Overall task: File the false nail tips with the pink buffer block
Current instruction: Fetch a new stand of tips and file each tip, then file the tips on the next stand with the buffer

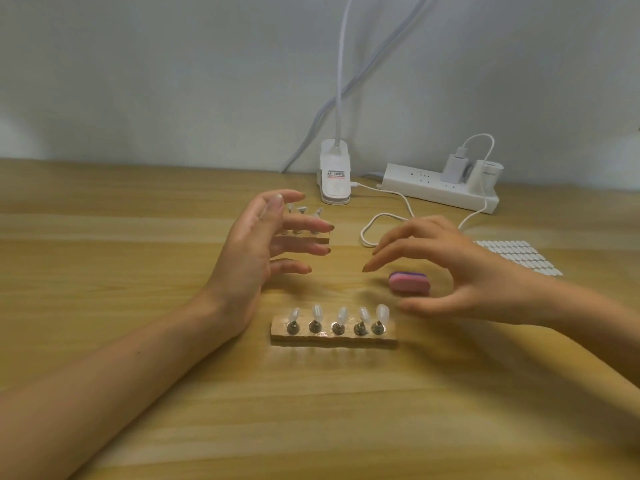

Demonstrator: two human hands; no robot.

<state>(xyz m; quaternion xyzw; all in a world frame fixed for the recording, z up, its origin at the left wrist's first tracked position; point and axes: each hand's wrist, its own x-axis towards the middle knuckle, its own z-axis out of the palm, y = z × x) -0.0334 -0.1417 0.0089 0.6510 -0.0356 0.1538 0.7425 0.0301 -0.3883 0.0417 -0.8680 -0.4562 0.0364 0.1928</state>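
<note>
Left grip (249,254), right grip (460,271) both spread, empty. Buffer block (409,283) on surface (104,271), 2 o'clock from nail tips (341,315), under right grip. Risk: a low reach could clip the tips, tilting them.

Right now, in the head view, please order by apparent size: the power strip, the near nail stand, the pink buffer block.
1. power strip and near nail stand: alike, the stand nearer, so unranked.
2. pink buffer block: clearly smallest.

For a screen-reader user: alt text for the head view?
The left hand and right hand hover open above a wooden table, the right arched over a pink buffer block. Nearest, a holder carries five false nail tips.
</note>
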